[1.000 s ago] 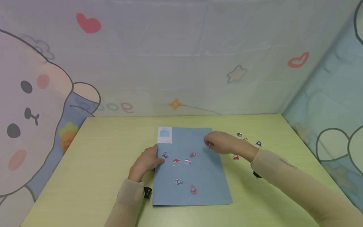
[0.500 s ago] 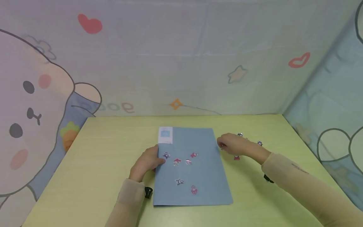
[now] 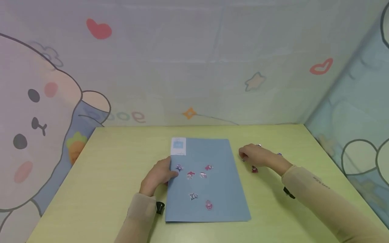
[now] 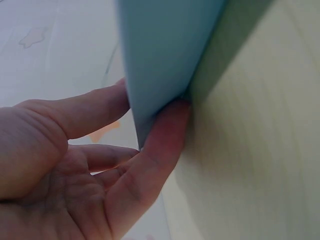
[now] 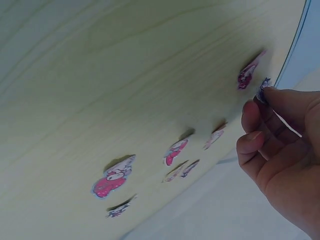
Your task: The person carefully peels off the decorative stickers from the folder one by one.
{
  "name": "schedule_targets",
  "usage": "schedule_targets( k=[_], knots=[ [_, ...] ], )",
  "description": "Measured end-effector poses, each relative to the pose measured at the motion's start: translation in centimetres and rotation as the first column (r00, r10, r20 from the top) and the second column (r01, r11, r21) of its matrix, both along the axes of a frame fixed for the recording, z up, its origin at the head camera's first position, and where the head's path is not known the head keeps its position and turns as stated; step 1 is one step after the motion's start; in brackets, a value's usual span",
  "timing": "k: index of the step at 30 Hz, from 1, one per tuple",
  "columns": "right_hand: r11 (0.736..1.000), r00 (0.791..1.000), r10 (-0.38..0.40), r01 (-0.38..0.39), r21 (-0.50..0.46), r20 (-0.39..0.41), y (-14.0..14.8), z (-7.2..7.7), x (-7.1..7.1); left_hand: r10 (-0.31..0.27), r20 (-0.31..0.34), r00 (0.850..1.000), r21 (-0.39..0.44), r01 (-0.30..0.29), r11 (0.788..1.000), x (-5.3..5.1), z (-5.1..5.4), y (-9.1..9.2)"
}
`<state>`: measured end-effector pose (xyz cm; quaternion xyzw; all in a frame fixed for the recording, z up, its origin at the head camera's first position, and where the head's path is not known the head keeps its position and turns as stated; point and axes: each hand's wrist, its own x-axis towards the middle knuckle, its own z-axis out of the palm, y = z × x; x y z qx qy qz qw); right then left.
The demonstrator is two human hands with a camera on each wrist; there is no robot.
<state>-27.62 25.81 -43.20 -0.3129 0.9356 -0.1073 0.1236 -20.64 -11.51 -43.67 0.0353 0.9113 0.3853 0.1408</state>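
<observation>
Pale cloth (image 3: 194, 84) with printed hearts backs the scene, a large cartoon bear (image 3: 51, 135) at 10 o'clock. Before it spreads a yellow-green desk (image 3: 121, 152), its far edge taken as 12.

Just right of the desk's middle lies the blue folder (image 3: 218, 189), long axis running roughly from 12 to 6, a white label (image 3: 178, 152) in its 11 o'clock corner. Six small stickers (image 3: 208, 205) are scattered over its face, their backs out of sight.

At the folder's 9 o'clock edge, the left hand (image 3: 158, 173) grips it, thumb on top and fingertips tucked beneath. At 2 o'clock from the folder's middle, just off the long edge, the right hand (image 3: 253, 155) pinches a small dark sticker (image 5: 263, 91) between thumb and fingers, the grip narrow. Whether that piece is clear of the desk, I cannot tell.

What matters most, I judge, is that bearing: from the right hand the folder's middle lies toward 8 o'clock, and the right hand is the nearer one to the pinched sticker. Its own long axis is too small to make out. A red sticker (image 3: 254, 169) lies on the desk at 6 o'clock from the right hand; others lie around 1 and 3 o'clock, partly hidden.
</observation>
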Motion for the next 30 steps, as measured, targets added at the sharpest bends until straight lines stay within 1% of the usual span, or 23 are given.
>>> schedule_targets(
  k=[6, 11, 18, 22, 25, 27, 30],
  knots=[
    [1.000, 0.999, 0.002, -0.002, -0.001, -0.046, 0.2, -0.3, 0.0, 0.003, -0.003, 1.000, -0.007, -0.003, 1.000, 0.1, 0.0, 0.1],
    [1.000, 0.997, -0.012, 0.013, 0.009, -0.073, 0.2, -0.5, -0.1, 0.004, -0.007, 1.000, -0.004, -0.004, 1.000, 0.2, 0.1, 0.2],
    [0.996, 0.994, -0.082, 0.084, 0.033, -0.066, 0.0, -0.7, -0.3, 0.002, -0.012, 1.000, 0.005, -0.001, 1.000, 0.4, 0.3, 0.2],
    [0.995, 0.992, -0.097, 0.099, 0.020, -0.083, -0.3, -0.7, -0.5, 0.003, -0.011, 1.000, -0.003, -0.003, 1.000, 0.4, 0.3, 0.2],
    [0.995, 0.989, -0.101, 0.102, 0.003, -0.109, -1.1, -0.7, -0.5, 0.003, -0.010, 1.000, -0.006, -0.003, 1.000, 0.3, 0.2, 0.2],
    [0.996, 0.985, -0.088, 0.088, -0.001, -0.146, -2.0, -0.6, -0.4, 0.004, -0.009, 1.000, -0.010, -0.004, 1.000, 0.2, 0.1, 0.1],
    [0.999, 0.980, -0.050, 0.049, -0.012, -0.193, -3.9, -0.2, 0.1, 0.007, -0.004, 1.000, -0.014, -0.007, 1.000, 0.2, 0.1, 0.1]
  ],
)
